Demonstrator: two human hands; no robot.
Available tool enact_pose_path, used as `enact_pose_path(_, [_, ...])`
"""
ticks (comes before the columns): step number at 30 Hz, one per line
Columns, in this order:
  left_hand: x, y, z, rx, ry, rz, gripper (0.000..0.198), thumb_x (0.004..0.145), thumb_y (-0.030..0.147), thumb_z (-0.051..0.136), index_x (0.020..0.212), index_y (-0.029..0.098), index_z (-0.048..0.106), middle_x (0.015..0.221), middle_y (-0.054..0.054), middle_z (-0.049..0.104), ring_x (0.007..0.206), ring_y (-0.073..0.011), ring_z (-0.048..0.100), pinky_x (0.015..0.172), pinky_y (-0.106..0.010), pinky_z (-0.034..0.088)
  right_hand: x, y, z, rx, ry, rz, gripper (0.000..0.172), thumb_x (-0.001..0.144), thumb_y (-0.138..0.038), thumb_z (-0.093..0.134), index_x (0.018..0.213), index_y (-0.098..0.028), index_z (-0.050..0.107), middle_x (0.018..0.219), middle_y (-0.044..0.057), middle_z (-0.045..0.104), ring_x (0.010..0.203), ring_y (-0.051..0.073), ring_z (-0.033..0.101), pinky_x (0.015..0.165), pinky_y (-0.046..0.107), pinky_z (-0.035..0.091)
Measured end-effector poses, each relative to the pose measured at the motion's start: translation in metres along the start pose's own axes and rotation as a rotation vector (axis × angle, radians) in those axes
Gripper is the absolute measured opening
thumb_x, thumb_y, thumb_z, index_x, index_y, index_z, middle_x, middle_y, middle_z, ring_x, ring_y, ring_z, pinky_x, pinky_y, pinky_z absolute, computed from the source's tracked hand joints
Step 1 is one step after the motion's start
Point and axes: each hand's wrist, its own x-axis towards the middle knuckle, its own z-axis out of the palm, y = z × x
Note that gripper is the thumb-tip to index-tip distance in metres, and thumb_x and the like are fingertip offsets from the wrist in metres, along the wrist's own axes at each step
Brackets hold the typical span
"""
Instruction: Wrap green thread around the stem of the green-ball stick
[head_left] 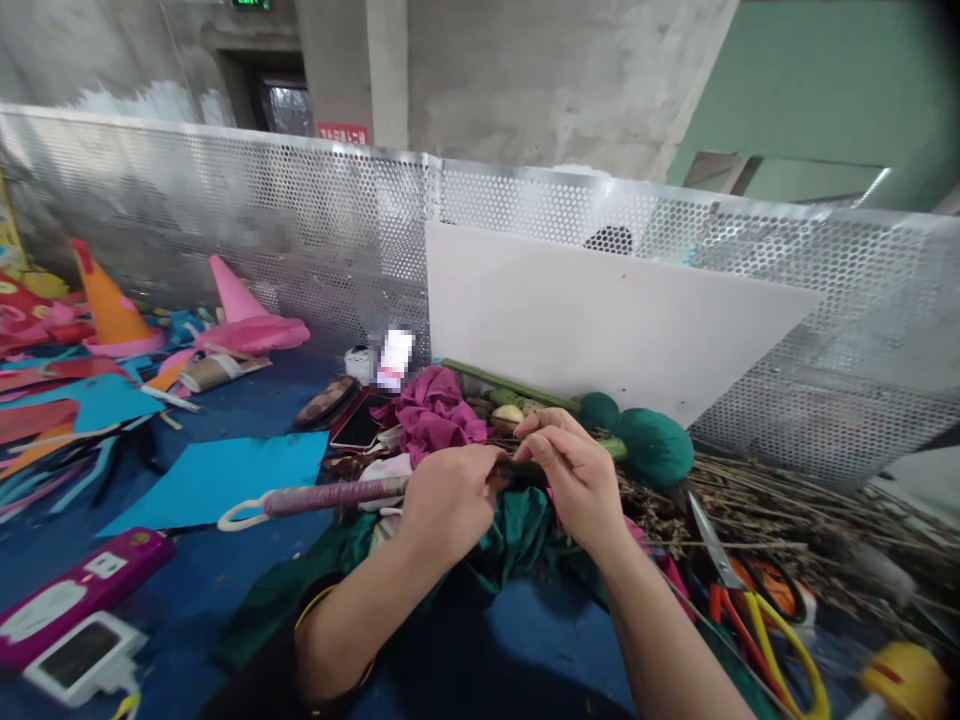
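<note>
My left hand is closed round a stick wrapped in greyish-pink material, with a pale loop at its left end. Beyond the fist a dark green length runs towards my right hand, whose thumb and fingers are pinched together over it. What the right fingertips hold is too small to make out. A green stub and a round green cloth-covered ball show behind the right hand; whether they join the stick is hidden. Dark green cloth lies bunched beneath both hands.
Magenta cloth and a lit phone are behind the left hand. Scissors and dry stalks lie at right. Blue sheet, purple case and felt cones are at left. A white board leans on perforated metal.
</note>
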Motion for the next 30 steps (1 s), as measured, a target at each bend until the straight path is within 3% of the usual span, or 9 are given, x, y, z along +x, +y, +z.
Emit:
enact_pose_path(9, [-0.001,0.005,0.000,0.128,-0.006,0.069,0.008,0.082,0.016,0.060,0.080,0.018,0.067,0.078,-0.004,0.073,0.077,-0.0241,0.068,0.064,-0.031,0.044,0.004,0.006,-0.002,-0.083,0.028,0.009,0.031,0.095,-0.026,0.048,0.072,-0.020,0.068,0.086,0.006,0.060,0.084,0.019,0.059,0.075,0.030,0.046])
enact_pose_path(15, [-0.003,0.003,0.005,0.153,0.074,0.257,0.016,0.084,0.012,0.055,0.093,0.017,0.068,0.086,-0.006,0.074,0.081,-0.0240,0.069,0.070,-0.033,0.049,0.006,0.014,-0.004,-0.124,0.037,0.089,0.033,0.094,-0.028,0.051,0.068,-0.020,0.070,0.083,0.006,0.062,0.085,0.019,0.060,0.077,0.031,0.046])
enact_pose_path(22, [-0.003,0.003,0.006,0.155,0.165,0.390,0.023,0.090,0.013,0.046,0.103,0.018,0.065,0.083,-0.004,0.073,0.074,-0.0218,0.068,0.064,-0.033,0.049,0.006,0.017,-0.006,-0.205,-0.006,0.137,0.034,0.093,-0.030,0.051,0.067,-0.020,0.070,0.083,0.006,0.063,0.083,0.020,0.061,0.076,0.031,0.046])
enact_pose_path(30, [-0.003,0.000,0.008,0.187,0.171,0.420,0.024,0.090,0.011,0.048,0.103,0.017,0.066,0.090,-0.006,0.074,0.080,-0.0214,0.068,0.068,-0.033,0.051,0.006,0.018,-0.004,-0.238,-0.059,0.144,0.033,0.092,-0.028,0.051,0.068,-0.020,0.072,0.085,0.006,0.067,0.085,0.020,0.063,0.077,0.031,0.046])
